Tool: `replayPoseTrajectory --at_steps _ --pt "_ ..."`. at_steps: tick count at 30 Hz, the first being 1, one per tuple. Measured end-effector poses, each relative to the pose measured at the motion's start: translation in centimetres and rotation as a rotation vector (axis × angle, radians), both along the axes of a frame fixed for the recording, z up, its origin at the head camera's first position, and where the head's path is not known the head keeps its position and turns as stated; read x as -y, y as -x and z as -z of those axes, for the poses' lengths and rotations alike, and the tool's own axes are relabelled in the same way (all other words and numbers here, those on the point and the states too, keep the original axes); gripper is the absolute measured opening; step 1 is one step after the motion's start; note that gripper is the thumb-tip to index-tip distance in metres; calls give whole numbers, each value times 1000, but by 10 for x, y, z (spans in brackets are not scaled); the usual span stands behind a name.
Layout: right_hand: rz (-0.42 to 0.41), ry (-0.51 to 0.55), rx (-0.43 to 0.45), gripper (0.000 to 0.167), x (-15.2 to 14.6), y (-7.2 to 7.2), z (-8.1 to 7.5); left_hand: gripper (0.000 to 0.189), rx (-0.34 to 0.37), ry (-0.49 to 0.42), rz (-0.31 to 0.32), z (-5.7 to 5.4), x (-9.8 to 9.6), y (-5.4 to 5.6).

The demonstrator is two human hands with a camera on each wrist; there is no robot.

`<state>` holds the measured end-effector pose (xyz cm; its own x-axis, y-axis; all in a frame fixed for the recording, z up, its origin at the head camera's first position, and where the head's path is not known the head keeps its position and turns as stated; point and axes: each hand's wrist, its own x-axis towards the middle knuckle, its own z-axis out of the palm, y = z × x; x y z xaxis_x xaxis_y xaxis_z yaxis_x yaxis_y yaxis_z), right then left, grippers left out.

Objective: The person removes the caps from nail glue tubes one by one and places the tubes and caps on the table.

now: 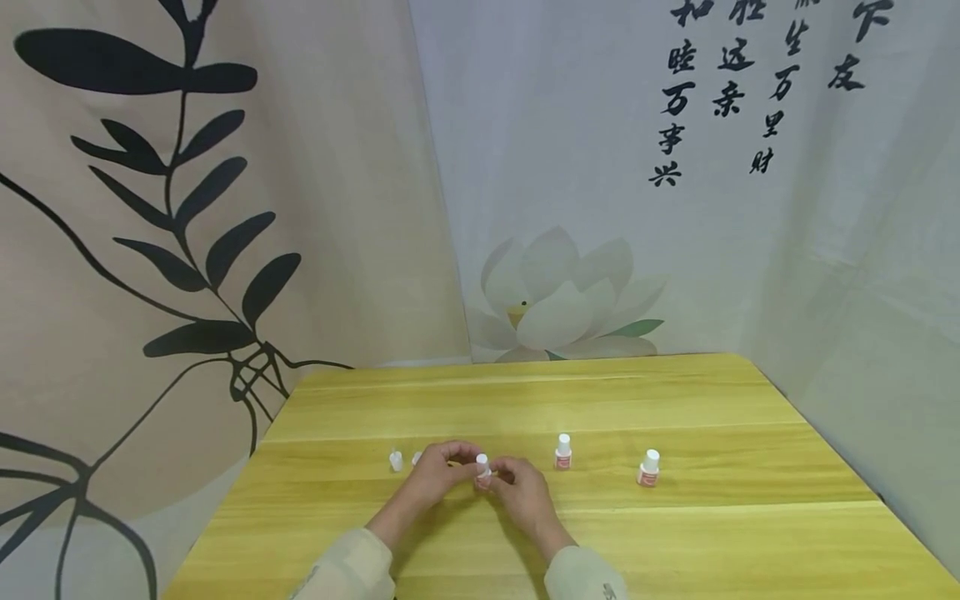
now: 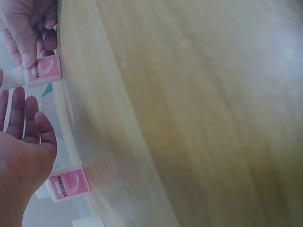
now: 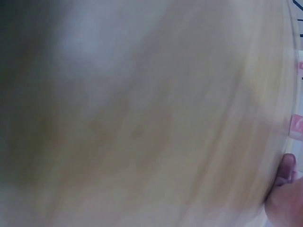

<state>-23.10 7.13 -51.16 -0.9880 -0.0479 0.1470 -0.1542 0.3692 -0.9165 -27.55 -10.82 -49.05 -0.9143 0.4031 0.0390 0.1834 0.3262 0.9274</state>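
Between my two hands a small white bottle [image 1: 483, 472] with a pink label stands upright, cap up. My right hand [image 1: 527, 495] pinches its body; in the left wrist view the thumb [image 2: 27, 45] presses on the label. My left hand [image 1: 433, 477] pinches at the white cap [image 2: 12, 77] from the other side, its other fingers loosely bent below. Another pink-labelled bottle [image 2: 70, 183] is beside my left hand, mostly hidden by it in the head view. Only part of the right hand [image 3: 286, 201] shows in the right wrist view.
Two similar capped bottles stand to the right on the wooden table [image 1: 720, 542], a nearer bottle [image 1: 563, 452] and a farther bottle [image 1: 648, 469]. At the left is a small white piece with a narrow tip [image 1: 396, 460]. A printed curtain [image 1: 360, 208] hangs behind the table.
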Motion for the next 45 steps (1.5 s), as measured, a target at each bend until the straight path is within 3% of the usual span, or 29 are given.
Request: replayPoseTrajectory --at_steps 10,20,32,45 --pt "13 -1 6 17 1 0 2 29 3 11 14 0 2 0" --pt "9 -12 7 17 1 -1 2 23 -5 -44 -7 6 -1 2" --pt "11 -2 11 16 1 0 2 28 9 -56 22 6 2 3" --pt "15 2 -8 16 1 2 3 24 19 -53 -12 8 0 3"
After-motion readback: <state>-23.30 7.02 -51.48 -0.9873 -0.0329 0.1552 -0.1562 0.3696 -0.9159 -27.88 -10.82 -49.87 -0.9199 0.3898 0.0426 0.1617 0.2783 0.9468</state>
